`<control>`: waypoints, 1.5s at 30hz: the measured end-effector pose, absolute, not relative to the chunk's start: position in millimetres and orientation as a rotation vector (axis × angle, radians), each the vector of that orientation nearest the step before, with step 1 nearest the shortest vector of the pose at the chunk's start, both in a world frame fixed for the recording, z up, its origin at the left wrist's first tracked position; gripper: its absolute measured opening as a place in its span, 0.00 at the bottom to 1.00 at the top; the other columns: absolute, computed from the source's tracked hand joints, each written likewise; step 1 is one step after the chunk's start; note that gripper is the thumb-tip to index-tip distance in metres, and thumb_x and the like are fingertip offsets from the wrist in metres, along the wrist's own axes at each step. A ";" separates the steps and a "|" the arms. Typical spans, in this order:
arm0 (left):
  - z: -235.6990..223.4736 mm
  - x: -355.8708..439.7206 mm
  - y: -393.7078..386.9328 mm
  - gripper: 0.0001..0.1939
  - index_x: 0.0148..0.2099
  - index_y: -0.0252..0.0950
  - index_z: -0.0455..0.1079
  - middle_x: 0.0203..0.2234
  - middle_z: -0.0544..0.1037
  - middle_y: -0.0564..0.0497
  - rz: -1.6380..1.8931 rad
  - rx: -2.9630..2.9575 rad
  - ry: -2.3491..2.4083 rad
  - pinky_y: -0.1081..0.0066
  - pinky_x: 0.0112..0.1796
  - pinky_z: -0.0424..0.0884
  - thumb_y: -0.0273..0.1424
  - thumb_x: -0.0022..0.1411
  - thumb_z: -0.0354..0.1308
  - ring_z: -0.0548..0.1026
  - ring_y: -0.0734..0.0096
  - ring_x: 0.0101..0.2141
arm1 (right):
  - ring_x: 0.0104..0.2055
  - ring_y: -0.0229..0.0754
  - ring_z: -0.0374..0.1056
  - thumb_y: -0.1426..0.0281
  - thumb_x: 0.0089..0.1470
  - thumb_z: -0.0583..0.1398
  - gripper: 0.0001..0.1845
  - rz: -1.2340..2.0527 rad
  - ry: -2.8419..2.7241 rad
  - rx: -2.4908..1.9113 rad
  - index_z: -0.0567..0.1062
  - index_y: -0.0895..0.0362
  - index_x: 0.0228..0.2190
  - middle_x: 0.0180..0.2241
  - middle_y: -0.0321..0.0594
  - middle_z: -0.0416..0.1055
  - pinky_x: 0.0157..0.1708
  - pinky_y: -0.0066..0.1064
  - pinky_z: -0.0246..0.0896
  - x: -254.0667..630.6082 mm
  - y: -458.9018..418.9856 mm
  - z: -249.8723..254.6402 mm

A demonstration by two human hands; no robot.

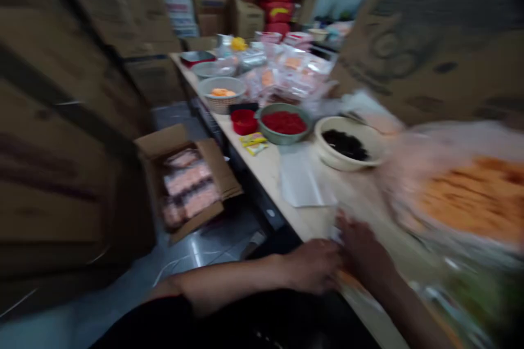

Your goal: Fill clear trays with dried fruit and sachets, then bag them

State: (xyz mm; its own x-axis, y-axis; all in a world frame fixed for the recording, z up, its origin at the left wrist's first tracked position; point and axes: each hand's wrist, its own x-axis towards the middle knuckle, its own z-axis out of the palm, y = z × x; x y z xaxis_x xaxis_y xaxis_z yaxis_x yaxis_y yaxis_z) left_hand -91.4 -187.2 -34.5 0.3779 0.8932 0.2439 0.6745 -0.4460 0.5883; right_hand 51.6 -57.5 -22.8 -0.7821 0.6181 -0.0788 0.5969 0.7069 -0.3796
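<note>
The picture is strongly motion-blurred. My left hand (311, 267) and my right hand (362, 251) meet at the near edge of a pale wooden table (272, 174). A small whitish piece of plastic (336, 233) shows between them, and an orange strip (347, 279) lies beneath. What the fingers grip is hidden and blurred. Nearest my hands are a flat stack of clear plastic sheets (303, 180) and a cream bowl of dark food (346, 144). A large blurred bag of orange food (470, 199) fills the right side.
Farther along the table stand a green bowl of red paste (282, 122), a red tub (244, 121), yellow sachets (254, 143), a woven basket (221, 97) and many clear bags. An open carton of pink packs (184, 180) sits on the floor, and stacked cardboard boxes (61, 92) surround the area.
</note>
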 end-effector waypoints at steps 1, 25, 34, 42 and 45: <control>-36.3 -90.6 -188.7 0.17 0.51 0.34 0.70 0.51 0.74 0.36 0.837 2.201 1.353 0.57 0.55 0.71 0.39 0.64 0.61 0.73 0.53 0.54 | 0.55 0.64 0.61 0.77 0.56 0.52 0.22 0.515 -2.882 -1.125 0.71 0.59 0.52 0.49 0.59 0.68 0.53 0.56 0.56 45.1 -59.4 -12.2; -66.0 -102.8 -160.4 0.21 0.54 0.35 0.63 0.47 0.71 0.40 1.216 2.118 1.557 0.53 0.50 0.73 0.24 0.58 0.56 0.72 0.56 0.49 | 0.45 0.50 0.71 0.78 0.63 0.52 0.15 0.077 -3.064 -0.984 0.72 0.64 0.48 0.45 0.54 0.74 0.44 0.38 0.67 55.0 -142.5 7.5; -44.9 -75.5 -172.0 0.22 0.65 0.40 0.65 0.58 0.74 0.45 1.359 2.457 1.043 0.45 0.62 0.67 0.30 0.71 0.50 0.69 0.55 0.62 | 0.39 0.47 0.68 0.76 0.64 0.52 0.10 -0.119 -2.678 -0.833 0.73 0.61 0.37 0.36 0.49 0.73 0.41 0.38 0.65 101.5 -180.2 38.1; -25.1 6.5 -145.6 0.20 0.63 0.38 0.68 0.55 0.77 0.43 1.544 2.493 0.694 0.48 0.60 0.69 0.34 0.74 0.47 0.63 0.54 0.66 | 0.35 0.44 0.66 0.84 0.57 0.50 0.15 -0.152 -2.318 -1.031 0.72 0.59 0.32 0.31 0.44 0.70 0.38 0.34 0.65 163.5 -203.6 55.2; -48.9 32.5 -122.5 0.16 0.57 0.38 0.72 0.53 0.79 0.44 1.249 2.546 0.663 0.55 0.57 0.71 0.32 0.73 0.49 0.68 0.58 0.63 | 0.41 0.45 0.69 0.85 0.54 0.49 0.18 0.061 -2.292 -1.207 0.75 0.59 0.37 0.37 0.47 0.73 0.42 0.35 0.67 196.5 -192.6 26.3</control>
